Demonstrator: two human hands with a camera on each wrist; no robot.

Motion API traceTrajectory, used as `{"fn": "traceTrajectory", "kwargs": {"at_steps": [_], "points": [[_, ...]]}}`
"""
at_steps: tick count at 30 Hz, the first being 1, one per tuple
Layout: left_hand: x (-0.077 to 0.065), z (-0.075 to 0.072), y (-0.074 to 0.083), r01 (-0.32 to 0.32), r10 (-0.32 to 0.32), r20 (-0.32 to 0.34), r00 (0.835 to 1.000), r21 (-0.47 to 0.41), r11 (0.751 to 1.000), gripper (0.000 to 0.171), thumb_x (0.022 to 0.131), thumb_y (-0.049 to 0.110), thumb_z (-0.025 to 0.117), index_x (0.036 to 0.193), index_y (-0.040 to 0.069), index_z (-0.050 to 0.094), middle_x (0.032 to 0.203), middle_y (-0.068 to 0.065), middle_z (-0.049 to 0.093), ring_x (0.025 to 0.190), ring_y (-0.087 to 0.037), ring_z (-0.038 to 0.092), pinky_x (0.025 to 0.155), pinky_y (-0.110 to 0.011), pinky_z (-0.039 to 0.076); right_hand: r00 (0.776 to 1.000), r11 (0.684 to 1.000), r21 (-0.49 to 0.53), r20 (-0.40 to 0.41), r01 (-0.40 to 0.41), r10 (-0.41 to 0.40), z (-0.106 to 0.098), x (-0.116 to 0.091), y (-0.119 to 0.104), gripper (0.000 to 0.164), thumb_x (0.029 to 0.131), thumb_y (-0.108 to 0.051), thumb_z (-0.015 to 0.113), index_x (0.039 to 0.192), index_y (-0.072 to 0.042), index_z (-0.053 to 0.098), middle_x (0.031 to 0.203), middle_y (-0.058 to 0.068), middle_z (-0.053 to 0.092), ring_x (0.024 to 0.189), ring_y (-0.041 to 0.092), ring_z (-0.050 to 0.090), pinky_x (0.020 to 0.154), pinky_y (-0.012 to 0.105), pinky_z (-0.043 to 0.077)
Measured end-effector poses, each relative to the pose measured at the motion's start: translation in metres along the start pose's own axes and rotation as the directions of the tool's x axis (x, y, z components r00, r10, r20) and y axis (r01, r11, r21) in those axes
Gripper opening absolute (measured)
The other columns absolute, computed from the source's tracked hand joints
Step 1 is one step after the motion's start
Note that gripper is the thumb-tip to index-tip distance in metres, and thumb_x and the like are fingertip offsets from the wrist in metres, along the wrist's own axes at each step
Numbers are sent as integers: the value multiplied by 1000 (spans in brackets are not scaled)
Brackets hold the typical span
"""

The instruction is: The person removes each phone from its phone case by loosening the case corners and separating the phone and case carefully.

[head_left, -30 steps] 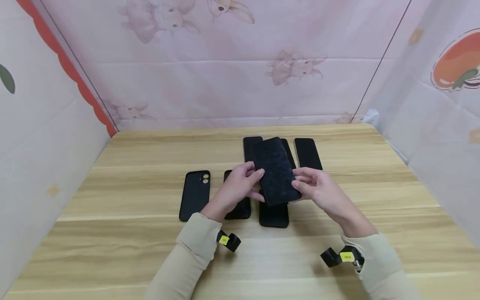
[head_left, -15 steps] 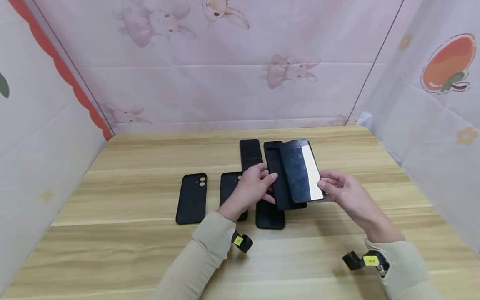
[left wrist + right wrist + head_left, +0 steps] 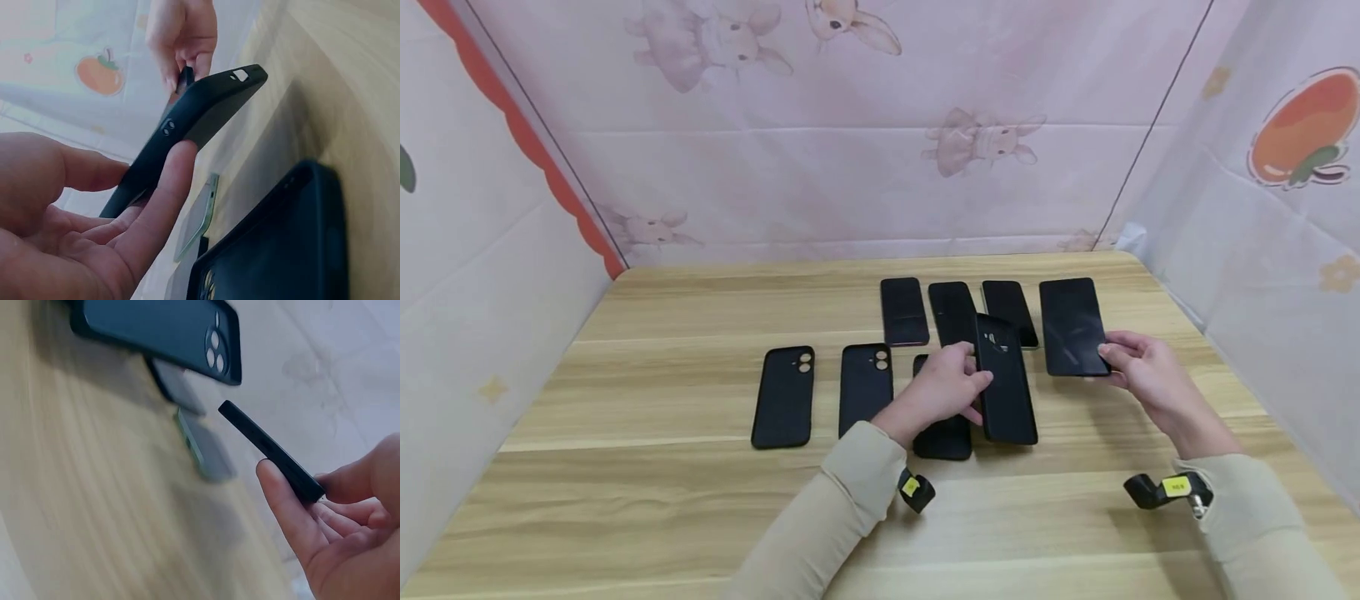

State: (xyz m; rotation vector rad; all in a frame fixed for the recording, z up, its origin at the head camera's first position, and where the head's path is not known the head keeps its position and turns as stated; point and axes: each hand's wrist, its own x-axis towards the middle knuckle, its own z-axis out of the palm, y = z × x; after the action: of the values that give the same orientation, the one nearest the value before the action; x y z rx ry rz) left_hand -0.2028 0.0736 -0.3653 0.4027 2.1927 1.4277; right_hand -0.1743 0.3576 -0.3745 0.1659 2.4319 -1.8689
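My left hand (image 3: 942,387) pinches a black phone case (image 3: 1011,392) by its left edge, tilted above the table. Camera cutouts show near the case's top; in the left wrist view, thumb and fingers are on the sides of the case (image 3: 209,103). Off to the right, my right hand (image 3: 1153,379) holds a black phone (image 3: 1067,325) by its lower right corner, raised and apart from the case. The right wrist view shows this phone (image 3: 265,444) edge-on between thumb and fingers. Under my left hand lies another black case (image 3: 946,442), partly hidden.
Two more black cases with camera holes, a left one (image 3: 783,396) and a middle one (image 3: 863,379), lie on the wooden table (image 3: 647,367). Behind them is a row of phones: a left phone (image 3: 904,310), a middle phone (image 3: 951,307) and a right phone (image 3: 1011,310). Printed cloth walls surround the table.
The phone has come out of its case and moved right with my right hand. My left hand has kept the case, shifting it slightly right and tilting it more upright.
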Motion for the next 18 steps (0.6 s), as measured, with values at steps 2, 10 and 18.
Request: {"fn": "traceTrajectory", "kwargs": {"at_steps": [2, 10, 18], "points": [[2, 5, 1, 17, -17, 13, 1000, 18, 1000, 60, 102, 18, 56, 154, 4, 30, 128, -14, 65, 60, -19, 71, 75, -29, 60, 999, 999, -35, 2, -34, 34, -5, 4, 4, 61, 106, -13, 41, 149, 19, 12, 150, 41, 24, 95, -16, 51, 82, 23, 58], [9, 24, 1, 51, -48, 47, 998, -71, 996, 43, 100, 13, 59, 140, 5, 47, 104, -12, 69, 60, -25, 70, 60, -36, 61, 993, 991, -58, 16, -120, 121, -17, 20, 16, 60, 106, -10, 36, 149, 20, 6, 156, 41, 6, 90, -16, 53, 85, 28, 59], [10, 33, -2, 48, -46, 24, 999, -54, 997, 27, 98, 11, 61, 124, 4, 55, 90, -11, 71, 60, -27, 71, 56, -36, 60, 985, 985, -56, 42, -164, 166, -20, 28, 19, 61, 106, -10, 35, 150, 17, 4, 158, 37, 0, 144, 43, 22, 87, 27, 58]]}}
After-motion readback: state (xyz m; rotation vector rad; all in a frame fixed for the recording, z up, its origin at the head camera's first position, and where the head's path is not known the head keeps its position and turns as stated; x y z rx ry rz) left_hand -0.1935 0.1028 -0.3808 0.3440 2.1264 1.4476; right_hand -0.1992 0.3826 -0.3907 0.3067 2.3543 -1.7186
